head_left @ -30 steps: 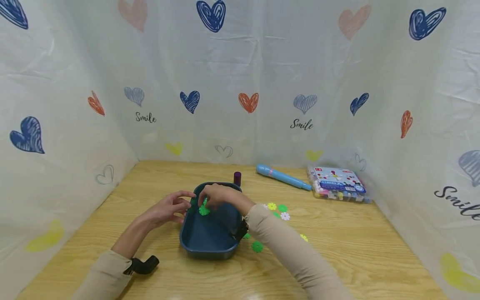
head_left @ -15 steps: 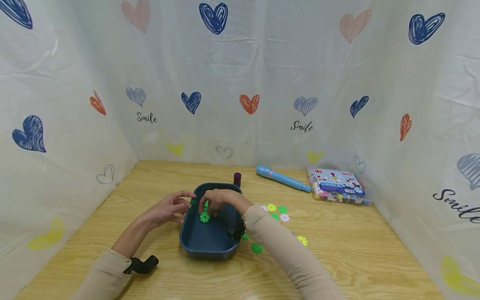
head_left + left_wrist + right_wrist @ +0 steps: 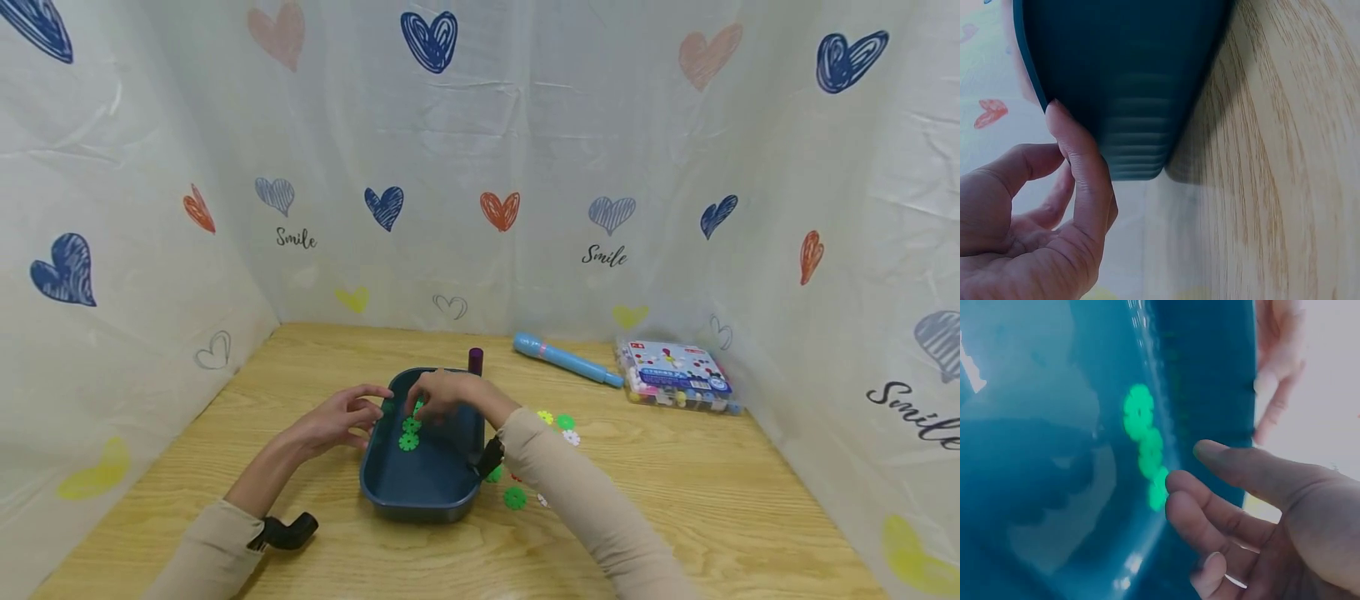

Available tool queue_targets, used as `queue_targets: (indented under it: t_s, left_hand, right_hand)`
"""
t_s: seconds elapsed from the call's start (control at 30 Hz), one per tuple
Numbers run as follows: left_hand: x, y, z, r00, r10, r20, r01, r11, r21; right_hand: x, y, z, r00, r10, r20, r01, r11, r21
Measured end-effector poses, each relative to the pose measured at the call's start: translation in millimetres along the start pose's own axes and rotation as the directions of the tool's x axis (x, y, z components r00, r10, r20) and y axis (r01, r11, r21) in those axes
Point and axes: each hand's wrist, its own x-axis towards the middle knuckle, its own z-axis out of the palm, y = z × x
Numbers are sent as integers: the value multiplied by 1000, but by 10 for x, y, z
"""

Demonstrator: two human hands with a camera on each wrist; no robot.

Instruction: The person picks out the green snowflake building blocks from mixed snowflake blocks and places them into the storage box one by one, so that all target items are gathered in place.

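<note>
A dark blue tray (image 3: 422,487) stands on the table with a row of green snowflake-shaped plastic discs (image 3: 408,442) along its left side. My right hand (image 3: 447,393) is inside the tray, at the far end of that row. In the right wrist view its thumb and fingers are apart with nothing between them, and the fingertips (image 3: 1179,481) are right beside the farthest green disc (image 3: 1159,489). My left hand (image 3: 341,421) is at the tray's left side, fingers loosely bent. A fingertip (image 3: 1060,115) of it touches the tray rim (image 3: 1032,69).
Loose green, yellow, white and red discs (image 3: 515,498) lie right of the tray, partly behind the right sleeve (image 3: 585,500). A purple cylinder (image 3: 476,361) stands behind the tray. Farther back are a light blue tube (image 3: 567,359) and a clear boxed set (image 3: 677,375).
My right hand has lifted slightly and shifted right, uncovering more of the green discs in the tray. The left hand keeps its place at the rim.
</note>
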Motion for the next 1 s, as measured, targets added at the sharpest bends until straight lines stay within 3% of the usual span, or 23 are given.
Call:
queue_targets:
  t_s: [0.2,0.53,0.8,1.0]
  left_hand:
    - [-25,-9,-9,1000,7,-5,-7,1000,3]
    - [-3,-13,-25,1000,12,-3,-12,1000,-11]
    - [18,15,-26,1000,7,-10,-7,1000,-10]
    - [26,-20,-17,1000,-4,-10,4,1000,-9]
  right_hand:
    - [-298,72,-162,997,-65,-35,66,997,27]
    - [-1034,393,-324,990,-71,-122,77,996,44]
    - [-1496,808,-246,967,-103,-231,119,991,56]
    - [-1707,1097,-83,958,-30,-287,76,986,149]
